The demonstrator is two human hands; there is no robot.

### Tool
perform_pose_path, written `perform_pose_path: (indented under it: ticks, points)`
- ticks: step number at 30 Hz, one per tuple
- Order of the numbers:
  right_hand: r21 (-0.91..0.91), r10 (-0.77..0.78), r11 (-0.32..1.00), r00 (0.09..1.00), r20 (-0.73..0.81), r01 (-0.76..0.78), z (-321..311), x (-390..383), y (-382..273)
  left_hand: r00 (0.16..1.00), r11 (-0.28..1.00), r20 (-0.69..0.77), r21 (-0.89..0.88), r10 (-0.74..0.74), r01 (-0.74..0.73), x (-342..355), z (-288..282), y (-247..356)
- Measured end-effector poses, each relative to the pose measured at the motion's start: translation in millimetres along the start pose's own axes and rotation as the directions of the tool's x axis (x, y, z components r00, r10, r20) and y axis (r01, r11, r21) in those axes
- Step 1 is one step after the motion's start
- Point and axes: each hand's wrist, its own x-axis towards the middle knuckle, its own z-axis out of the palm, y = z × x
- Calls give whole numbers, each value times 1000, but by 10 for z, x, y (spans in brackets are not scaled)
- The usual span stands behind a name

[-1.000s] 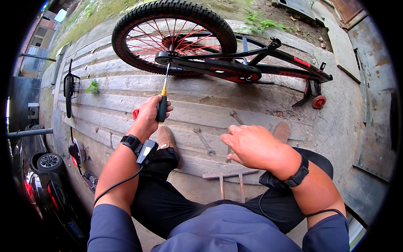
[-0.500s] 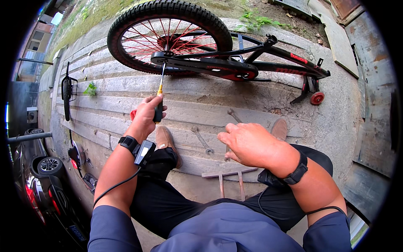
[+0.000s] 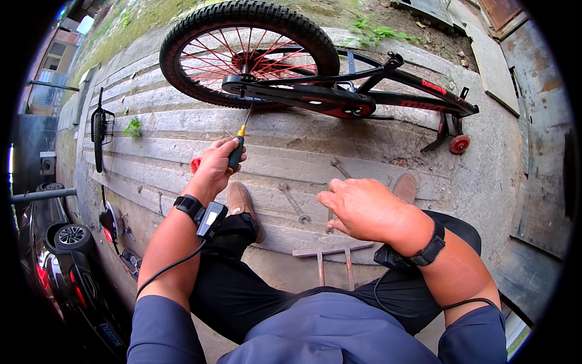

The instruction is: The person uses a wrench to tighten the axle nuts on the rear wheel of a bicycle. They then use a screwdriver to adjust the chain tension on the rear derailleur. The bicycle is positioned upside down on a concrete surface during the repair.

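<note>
My left hand [image 3: 219, 159] is closed round the dark green and yellow handle of a screwdriver [image 3: 237, 153]. Its thin shaft points up toward the lower edge of the black chain guard [image 3: 285, 92]; whether the tip touches is unclear. Beyond lies a black bicycle frame [image 3: 418, 91] with a red-spoked rear wheel [image 3: 182, 82]. A small red thing [image 3: 195, 164] shows behind my left hand. Over my right knee, my right hand [image 3: 357, 203] has curled fingers, mostly hidden beneath it. Two open-ended wrenches [image 3: 294, 203] lie on the slabs near my shoes, one partly behind the right hand.
A wooden stool-like piece [image 3: 330, 249] is between my legs. A small red wheel [image 3: 459, 144] is at the frame's right end. Another bicycle [image 3: 99, 130] and a dark car [image 3: 70, 267] stand at left. Rusty metal panels [image 3: 539, 121] line the right side.
My left hand has shifted slightly right, and the screwdriver's tip has come away from the guard's round end by the wheel hub. The right hand stays nearly still.
</note>
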Motion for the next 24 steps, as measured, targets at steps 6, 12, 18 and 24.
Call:
perform_pose_path:
  ticks: [6,12,18,24]
  points:
    - [2,7,1000,1000,3,-7,-9,-2,21,994,997,98,63,-52,46,-64,75,24]
    - [-24,-39,999,997,-63,37,48,-4,51,971,986,228,162,-78,41,-58,93,-4]
    - [-8,24,1000,999,22,-24,-4,17,23,913,910,383,413,-138,-35,-98,159,-83]
    - [-13,2,1000,991,-137,-4,-20,60,12,782,830,585,531,-215,-169,-302,451,-64]
